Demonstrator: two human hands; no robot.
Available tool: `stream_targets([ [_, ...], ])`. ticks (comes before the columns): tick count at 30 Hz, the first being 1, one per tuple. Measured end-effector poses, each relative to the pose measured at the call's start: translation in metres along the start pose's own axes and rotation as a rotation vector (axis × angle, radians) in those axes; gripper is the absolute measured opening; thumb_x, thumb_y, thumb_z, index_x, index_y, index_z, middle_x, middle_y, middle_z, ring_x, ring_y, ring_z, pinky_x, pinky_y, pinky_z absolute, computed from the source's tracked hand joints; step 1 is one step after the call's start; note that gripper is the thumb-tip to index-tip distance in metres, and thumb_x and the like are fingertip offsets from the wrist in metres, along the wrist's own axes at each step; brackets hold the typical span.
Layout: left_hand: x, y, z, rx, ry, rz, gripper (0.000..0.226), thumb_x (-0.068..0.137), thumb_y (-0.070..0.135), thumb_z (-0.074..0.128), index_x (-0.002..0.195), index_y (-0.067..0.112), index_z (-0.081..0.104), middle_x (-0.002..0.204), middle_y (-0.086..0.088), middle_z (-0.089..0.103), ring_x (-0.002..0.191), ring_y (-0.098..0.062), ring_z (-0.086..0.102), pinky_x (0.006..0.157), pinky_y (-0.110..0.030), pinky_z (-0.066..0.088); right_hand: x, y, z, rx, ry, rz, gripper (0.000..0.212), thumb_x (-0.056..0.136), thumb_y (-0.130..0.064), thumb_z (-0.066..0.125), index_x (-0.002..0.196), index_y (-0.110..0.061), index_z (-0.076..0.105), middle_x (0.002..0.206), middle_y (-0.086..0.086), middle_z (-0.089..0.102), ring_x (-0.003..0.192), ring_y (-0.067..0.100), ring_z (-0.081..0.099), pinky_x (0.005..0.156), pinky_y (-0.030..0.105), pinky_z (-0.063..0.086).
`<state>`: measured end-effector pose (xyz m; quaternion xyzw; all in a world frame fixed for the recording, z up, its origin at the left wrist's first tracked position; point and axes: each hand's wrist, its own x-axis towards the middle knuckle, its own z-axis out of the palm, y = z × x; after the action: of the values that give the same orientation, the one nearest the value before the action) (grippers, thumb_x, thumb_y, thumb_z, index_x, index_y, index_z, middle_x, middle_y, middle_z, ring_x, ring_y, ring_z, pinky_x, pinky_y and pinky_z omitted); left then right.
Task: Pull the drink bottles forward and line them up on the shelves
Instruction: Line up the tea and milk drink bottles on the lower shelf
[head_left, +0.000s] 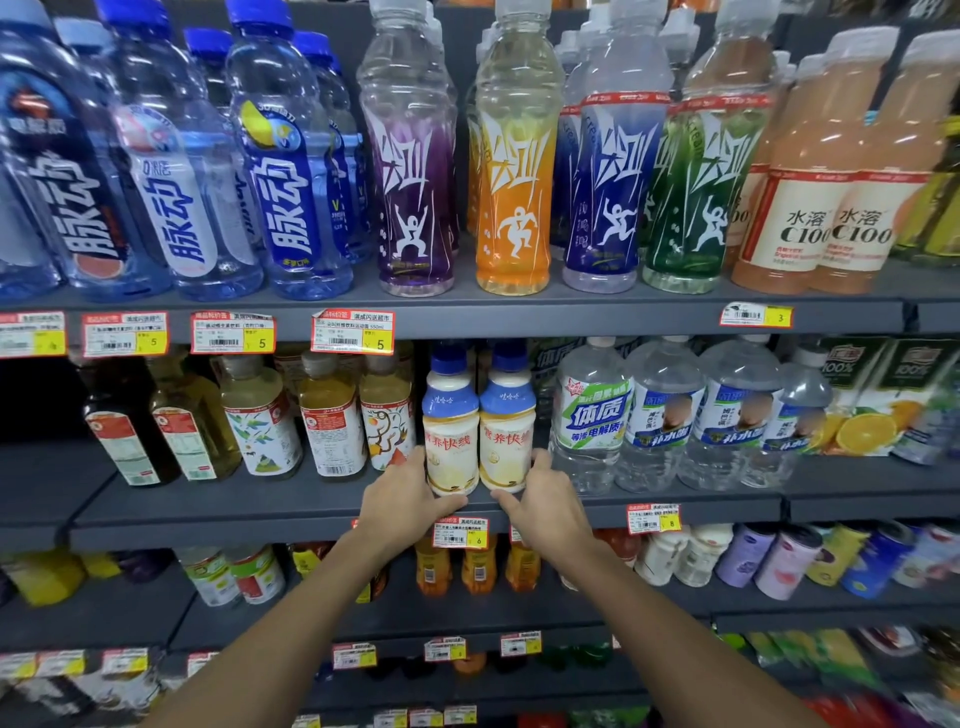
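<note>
Two milk bottles (478, 421) upright, caps up, left hand (402, 501) and right hand (545, 504) cupping their bases

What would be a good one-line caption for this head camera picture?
Left hand and right hand cup two cream bottles at the middle shelf edge.

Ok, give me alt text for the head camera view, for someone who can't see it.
Two bare hands, the left hand and right hand, cup a pair of cream, blue-capped milk drink bottles at the front edge of a grey middle shelf in a shop. Sports drinks fill the shelf above, with tea bottles to the left and water bottles to the right.
</note>
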<state>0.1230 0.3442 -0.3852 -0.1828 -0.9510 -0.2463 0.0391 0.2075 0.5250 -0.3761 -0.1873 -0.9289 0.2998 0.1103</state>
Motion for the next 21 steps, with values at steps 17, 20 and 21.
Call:
stream_targets([
  [17,0.009,-0.011,0.005,0.048,-0.007,0.075,0.079,0.068,0.077,0.066,0.129,0.030,0.046,0.118,0.009,0.066,0.103,-0.015,0.063,0.070,-0.031,0.047,0.006,0.014,-0.014,-0.065,-0.080,-0.057,0.062,0.086,-0.052,0.073,0.130,-0.014,0.051,0.117,0.007,0.068,0.103,0.024,0.067,0.082,0.039,0.057],
  [20,0.012,-0.011,0.003,0.050,-0.034,0.073,0.078,0.069,0.076,0.068,0.128,0.029,0.047,0.115,0.008,0.066,0.100,-0.015,0.062,0.070,-0.032,0.047,0.007,0.014,-0.015,-0.073,-0.093,-0.064,0.061,0.086,-0.053,0.072,0.129,-0.015,0.050,0.118,0.007,0.067,0.103,0.025,0.067,0.081,0.038,0.057],
  [21,0.013,-0.011,0.002,0.047,-0.034,0.068,0.079,0.068,0.076,0.068,0.127,0.028,0.047,0.115,0.008,0.066,0.100,-0.015,0.062,0.070,-0.032,0.047,0.007,0.014,-0.015,-0.073,-0.100,-0.065,0.061,0.086,-0.053,0.072,0.128,-0.014,0.050,0.118,0.007,0.067,0.100,0.026,0.068,0.080,0.039,0.057],
])
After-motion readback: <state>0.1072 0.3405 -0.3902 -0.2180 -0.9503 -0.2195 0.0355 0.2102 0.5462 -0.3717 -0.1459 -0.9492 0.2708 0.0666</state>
